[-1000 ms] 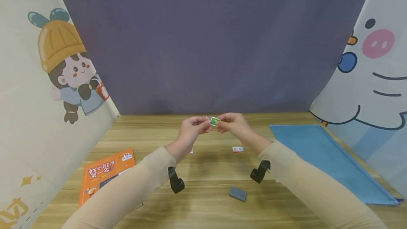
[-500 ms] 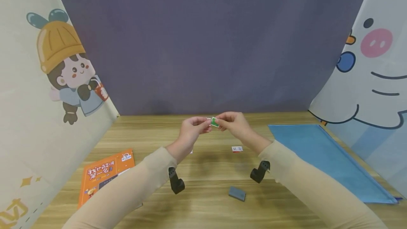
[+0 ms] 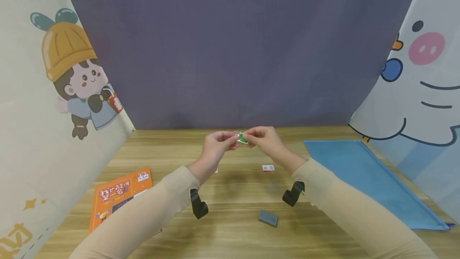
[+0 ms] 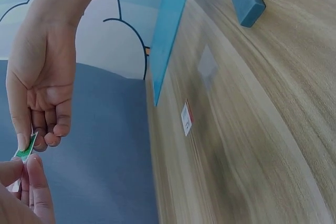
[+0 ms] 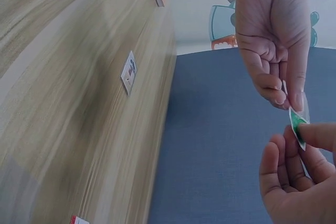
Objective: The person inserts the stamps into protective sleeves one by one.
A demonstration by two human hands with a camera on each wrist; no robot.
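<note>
Both hands are raised above the wooden table point(image 3: 233, 195) and meet at a small green card point(image 3: 242, 138). My left hand point(image 3: 231, 139) pinches its left end, where a clear or white edge shows. My right hand point(image 3: 250, 139) pinches its right end between thumb and forefinger. In the left wrist view the green card point(image 4: 25, 148) sits between the right hand point(image 4: 25, 141) above and my left fingertips point(image 4: 32, 174) below. The right wrist view shows the green card point(image 5: 298, 127) between the left hand point(image 5: 294, 100) and my right fingers point(image 5: 286, 174).
A small white and red card point(image 3: 268, 168) lies under the right hand, and another white card point(image 3: 216, 170) shows behind the left wrist. A grey block point(image 3: 268, 218) lies nearer me. An orange booklet point(image 3: 120, 195) is at left, a blue folder point(image 3: 363, 179) at right. Printed curtains stand on both sides.
The green card has tilted slightly, so less of its face shows. Both hands keep their pinch at about the same place.
</note>
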